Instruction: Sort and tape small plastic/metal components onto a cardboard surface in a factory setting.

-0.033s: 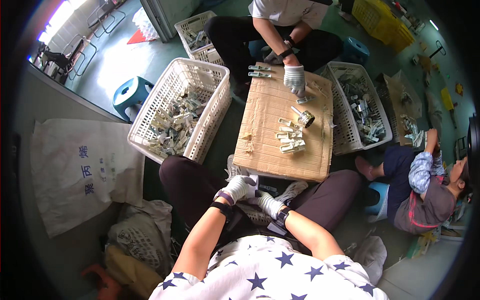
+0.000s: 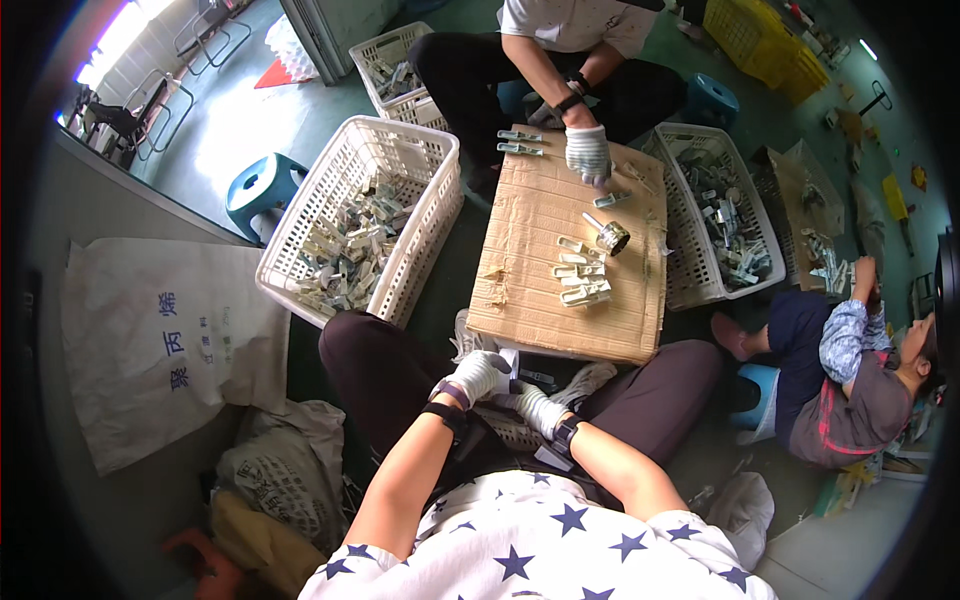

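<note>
Matt cardboard board (image 2: 545,240); white plastic lattice basket (image 2: 420,165).

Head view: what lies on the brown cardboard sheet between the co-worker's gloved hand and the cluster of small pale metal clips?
In the head view, a short metal cylinder and one loose clip lie on the cardboard sheet between the co-worker's gloved hand and the clip cluster.

Single head view, looking steeply down from above onto lap and cardboard board (image 2: 570,262); fisheye, close range.
</note>
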Available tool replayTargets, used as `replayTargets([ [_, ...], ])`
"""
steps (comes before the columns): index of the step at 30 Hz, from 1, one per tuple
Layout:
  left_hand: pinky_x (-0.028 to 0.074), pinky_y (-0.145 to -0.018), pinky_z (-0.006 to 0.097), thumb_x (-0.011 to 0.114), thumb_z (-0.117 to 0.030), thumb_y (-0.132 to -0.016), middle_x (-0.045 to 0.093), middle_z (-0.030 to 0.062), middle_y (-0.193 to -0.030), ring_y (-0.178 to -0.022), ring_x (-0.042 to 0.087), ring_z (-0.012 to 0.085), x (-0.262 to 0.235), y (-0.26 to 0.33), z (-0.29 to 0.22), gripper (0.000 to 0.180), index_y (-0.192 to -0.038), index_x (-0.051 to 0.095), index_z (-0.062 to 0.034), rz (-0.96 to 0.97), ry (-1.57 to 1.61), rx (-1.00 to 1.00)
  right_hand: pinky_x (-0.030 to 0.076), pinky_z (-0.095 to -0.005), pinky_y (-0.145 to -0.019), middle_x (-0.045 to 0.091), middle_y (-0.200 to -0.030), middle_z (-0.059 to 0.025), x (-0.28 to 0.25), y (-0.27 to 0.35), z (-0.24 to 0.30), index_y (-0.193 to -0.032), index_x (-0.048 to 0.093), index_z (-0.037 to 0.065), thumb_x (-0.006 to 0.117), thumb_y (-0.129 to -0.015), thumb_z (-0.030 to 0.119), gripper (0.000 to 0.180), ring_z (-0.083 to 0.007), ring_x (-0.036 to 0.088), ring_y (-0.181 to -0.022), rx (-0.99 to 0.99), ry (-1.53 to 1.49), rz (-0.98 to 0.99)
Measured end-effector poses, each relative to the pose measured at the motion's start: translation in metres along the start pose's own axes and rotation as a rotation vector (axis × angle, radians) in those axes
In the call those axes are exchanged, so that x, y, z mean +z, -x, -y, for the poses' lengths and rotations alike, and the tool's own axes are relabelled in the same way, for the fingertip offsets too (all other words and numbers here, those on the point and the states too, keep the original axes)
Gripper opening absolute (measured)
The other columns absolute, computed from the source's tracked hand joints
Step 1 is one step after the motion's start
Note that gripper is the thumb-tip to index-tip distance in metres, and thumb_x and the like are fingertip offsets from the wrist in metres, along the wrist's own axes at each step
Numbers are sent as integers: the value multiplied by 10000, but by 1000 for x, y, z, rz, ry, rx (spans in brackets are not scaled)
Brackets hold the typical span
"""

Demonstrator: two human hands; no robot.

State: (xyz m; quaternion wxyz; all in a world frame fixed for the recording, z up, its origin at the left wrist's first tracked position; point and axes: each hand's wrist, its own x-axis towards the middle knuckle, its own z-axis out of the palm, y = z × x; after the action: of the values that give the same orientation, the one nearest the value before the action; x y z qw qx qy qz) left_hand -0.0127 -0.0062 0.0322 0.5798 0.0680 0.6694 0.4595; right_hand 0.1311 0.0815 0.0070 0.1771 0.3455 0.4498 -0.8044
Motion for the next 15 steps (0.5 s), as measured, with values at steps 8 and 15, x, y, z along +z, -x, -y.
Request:
replayTargets([
  [8, 487, -696, 280, 575, -5, -764, 686, 74, -809, -739, 638, 198, -12, -18, 5, 227, -914, 719, -97, 39, -876, 151, 472, -309, -822, 646, -1020, -39, -4, -42, -27, -1097, 607, 17, 692, -822, 95, 298, -158, 564, -882, -160, -43, -175],
  [15, 508, -681, 375, 582, -167, -784, 674, 117, -796, -780, 662, 234, -10, -2, -26, 170, -887, 698, -96, -42, -1165, 244, 489, -294, -475, 624, -753, -45, 7, -18, 11, -1021, 612, 62, 648, -849, 178, 210, -146, 562, -555, 100, 232, -53],
])
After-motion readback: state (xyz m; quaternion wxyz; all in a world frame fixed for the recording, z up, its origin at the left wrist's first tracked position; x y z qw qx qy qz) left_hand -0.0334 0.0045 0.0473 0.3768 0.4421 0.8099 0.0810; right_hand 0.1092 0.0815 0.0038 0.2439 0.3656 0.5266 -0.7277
